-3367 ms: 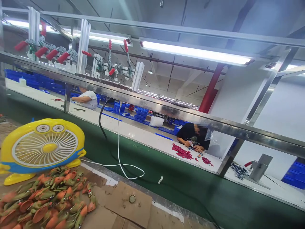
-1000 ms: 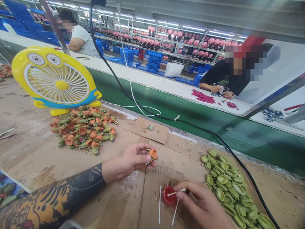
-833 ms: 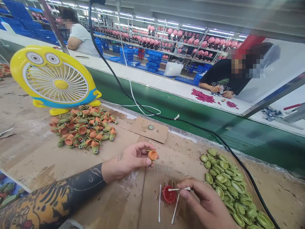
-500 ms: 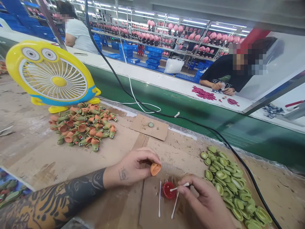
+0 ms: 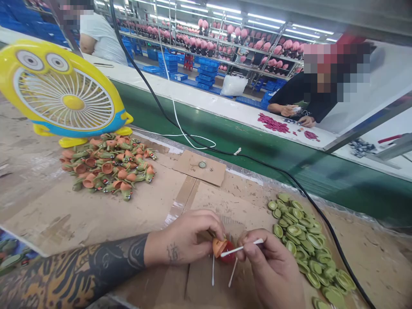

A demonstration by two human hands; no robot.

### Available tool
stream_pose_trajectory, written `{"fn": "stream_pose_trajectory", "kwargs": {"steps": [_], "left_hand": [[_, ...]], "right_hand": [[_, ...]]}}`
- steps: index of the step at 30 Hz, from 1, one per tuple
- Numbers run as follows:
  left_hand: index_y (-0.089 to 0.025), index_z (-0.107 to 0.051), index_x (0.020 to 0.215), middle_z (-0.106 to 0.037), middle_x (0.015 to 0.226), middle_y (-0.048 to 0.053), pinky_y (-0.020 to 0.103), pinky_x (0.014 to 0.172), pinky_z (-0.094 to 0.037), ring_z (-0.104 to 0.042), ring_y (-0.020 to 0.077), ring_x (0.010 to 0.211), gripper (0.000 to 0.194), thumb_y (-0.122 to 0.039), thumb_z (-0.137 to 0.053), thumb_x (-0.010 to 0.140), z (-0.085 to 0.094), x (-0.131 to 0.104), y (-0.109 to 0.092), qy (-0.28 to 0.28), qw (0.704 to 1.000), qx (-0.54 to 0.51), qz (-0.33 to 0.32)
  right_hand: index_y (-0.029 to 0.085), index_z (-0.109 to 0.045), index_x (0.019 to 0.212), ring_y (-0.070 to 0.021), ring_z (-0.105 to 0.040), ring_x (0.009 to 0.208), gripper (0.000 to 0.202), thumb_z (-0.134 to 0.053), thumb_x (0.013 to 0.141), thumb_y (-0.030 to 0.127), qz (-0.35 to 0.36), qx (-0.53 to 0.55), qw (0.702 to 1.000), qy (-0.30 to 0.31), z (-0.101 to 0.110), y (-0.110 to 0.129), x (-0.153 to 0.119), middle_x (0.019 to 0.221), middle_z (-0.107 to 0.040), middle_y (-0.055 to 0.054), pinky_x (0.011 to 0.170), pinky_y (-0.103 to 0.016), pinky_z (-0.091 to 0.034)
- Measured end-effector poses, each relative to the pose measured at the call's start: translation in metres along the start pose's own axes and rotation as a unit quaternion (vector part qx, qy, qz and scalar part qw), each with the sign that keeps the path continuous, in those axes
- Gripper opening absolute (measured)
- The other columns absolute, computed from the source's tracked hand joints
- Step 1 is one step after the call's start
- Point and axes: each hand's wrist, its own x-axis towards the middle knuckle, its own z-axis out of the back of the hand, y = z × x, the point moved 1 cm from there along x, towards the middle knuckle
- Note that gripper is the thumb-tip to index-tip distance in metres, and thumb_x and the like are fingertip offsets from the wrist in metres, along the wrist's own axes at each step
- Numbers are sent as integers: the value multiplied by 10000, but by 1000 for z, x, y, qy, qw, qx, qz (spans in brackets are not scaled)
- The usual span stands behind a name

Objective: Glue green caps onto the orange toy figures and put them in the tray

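Observation:
Between the fingertips of my left hand [image 5: 189, 236] is a small orange cup-shaped piece [image 5: 219, 247], its hollow side facing right. My right hand [image 5: 273, 266] pinches a white cotton swab [image 5: 241, 248] near its far end. The swab's tip is at the rim of the orange piece; whether it touches is too fine to tell. Behind them lies a red round lid or dish [image 5: 229, 254], partly covered by the piece and the swab. Two more cotton swabs rest by the dish, a left one [image 5: 213, 270] and a right one [image 5: 232, 273].
A pile of orange-and-green figure parts [image 5: 109, 165] lies left, below a yellow fan [image 5: 69, 96]. Green oval pieces [image 5: 305, 240] are heaped right. A bottle cap [image 5: 202, 164] sits on cardboard. A black cable [image 5: 273, 167] crosses the table. Two people are at the white bench [image 5: 209, 109] beyond.
My left hand has brought the orange piece right and down, over the red dish. My right hand has lifted the swab's tip out of the dish to the piece. The view has shifted slightly.

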Motion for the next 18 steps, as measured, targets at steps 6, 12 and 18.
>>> {"fn": "stream_pose_trajectory", "kwargs": {"steps": [6, 12, 18], "left_hand": [[-190, -673, 904, -757, 963, 83, 271, 842, -559, -721, 183, 912, 178, -29, -688, 829, -2, -3, 4, 3, 1000, 0, 6], [-190, -673, 901, -755, 951, 82, 270, 814, -549, -713, 185, 895, 148, -61, -700, 835, -2, -2, 6, -2, 1000, -7, 13], [-195, -676, 908, -754, 951, 75, 265, 824, -541, -708, 179, 900, 133, -76, -696, 851, -3, -3, 7, 2, 1000, -4, 19]], "right_hand": [[222, -720, 803, -152, -667, 629, 241, -760, 897, 440, -27, -5, 999, -26, -5, 1, 2, 677, -699, -26, 620, -228, -556], [219, -717, 790, -169, -670, 620, 277, -745, 896, 474, -27, -13, 999, -17, -4, -4, 4, 655, -699, -35, 604, -246, -559], [212, -715, 796, -179, -670, 615, 303, -728, 904, 494, -29, -36, 999, -4, -5, -6, 4, 663, -702, -46, 589, -252, -548]]}}
